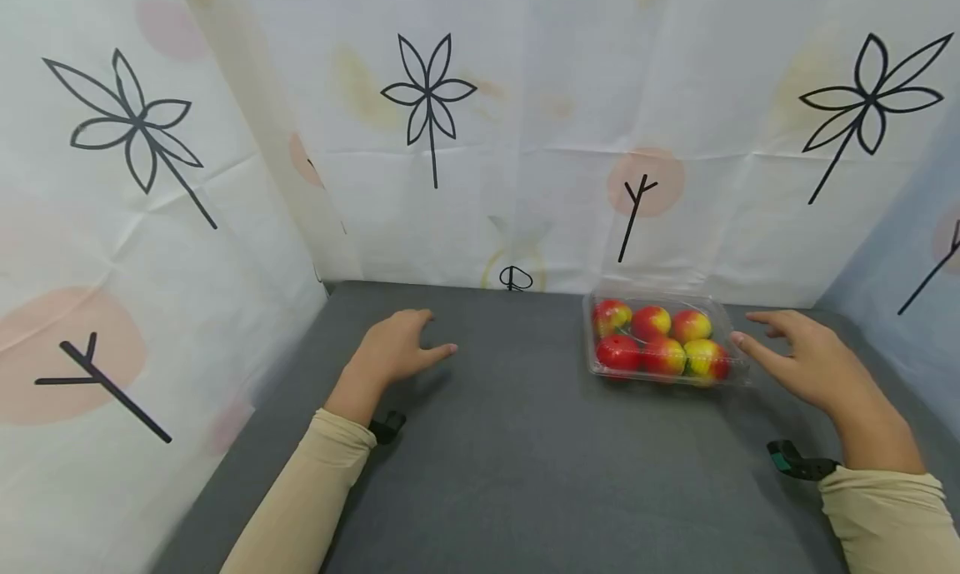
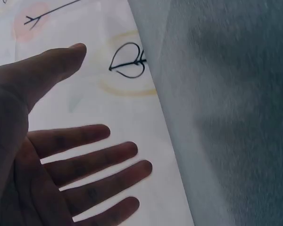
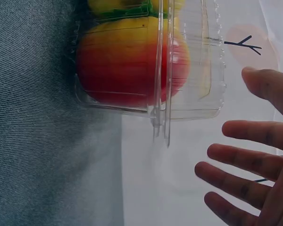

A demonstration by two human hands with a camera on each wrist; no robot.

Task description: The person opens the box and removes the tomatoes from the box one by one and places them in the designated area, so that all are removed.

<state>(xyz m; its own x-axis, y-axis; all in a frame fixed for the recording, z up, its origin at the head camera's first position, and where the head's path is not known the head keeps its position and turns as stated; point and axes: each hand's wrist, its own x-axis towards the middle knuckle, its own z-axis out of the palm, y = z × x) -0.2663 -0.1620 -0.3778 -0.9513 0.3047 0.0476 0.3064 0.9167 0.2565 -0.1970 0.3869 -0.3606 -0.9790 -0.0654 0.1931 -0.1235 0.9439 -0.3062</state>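
Observation:
A clear plastic clamshell box (image 1: 738, 376) stands at the back right of the grey table, its lid down over several red-and-yellow apples (image 1: 664, 356). Just right of the box is my right hand (image 1: 813, 361), thumb and fingers spread and holding nothing. In the right wrist view one apple (image 3: 127, 63) shows through the box's wall, with the fingers (image 3: 245, 162) apart from it. My left hand (image 1: 393, 349) hovers over the left part of the table, well away from the box, its palm bare and fingers apart in the left wrist view.
The grey table (image 1: 517, 457) ends at the back against a white cloth (image 1: 562, 224) printed with leaf and twig drawings. More of that cloth (image 1: 247, 224) hangs along the left side, and a bluish stretch closes off the right. Each wrist carries a dark strap (image 1: 802, 461).

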